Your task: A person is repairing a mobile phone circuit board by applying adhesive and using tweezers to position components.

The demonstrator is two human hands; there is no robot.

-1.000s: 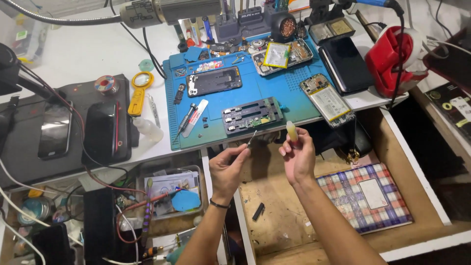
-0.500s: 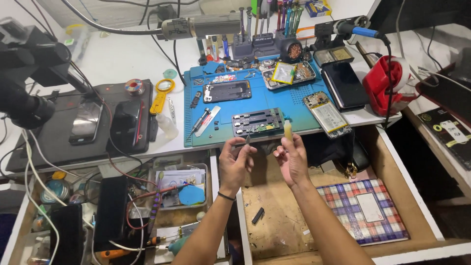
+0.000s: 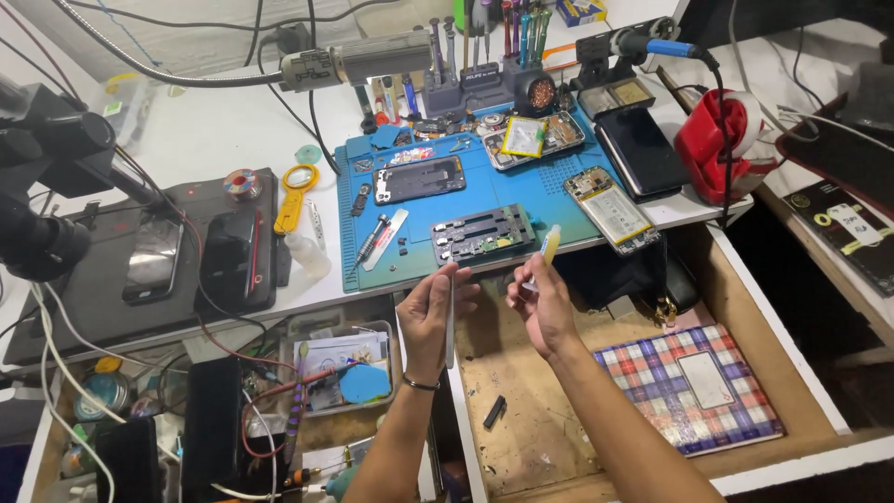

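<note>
Tube and tool raised over drawer.
Right hand [image 3: 543, 303] pinched tube [image 3: 550, 246], tip up-right; left hand [image 3: 436, 312] gripped upright tool [image 3: 450, 321].

A thin white stick [image 3: 450, 321] stands almost straight up in the air, just past the front edge of the counter [image 3: 233, 140]. Near it, a small tube with a pale yellow tip [image 3: 549, 248] leans a little, tip up.

Work mat [image 3: 521, 200] on bench, circuit-board holder [image 3: 482, 235] at its front edge. Phone frame [image 3: 418, 179] behind holder. Microscope [image 3: 42, 177] far left. Open drawer [image 3: 792, 363] below bench, right; notebook, probably, [image 3: 694, 387] inside it.
</note>
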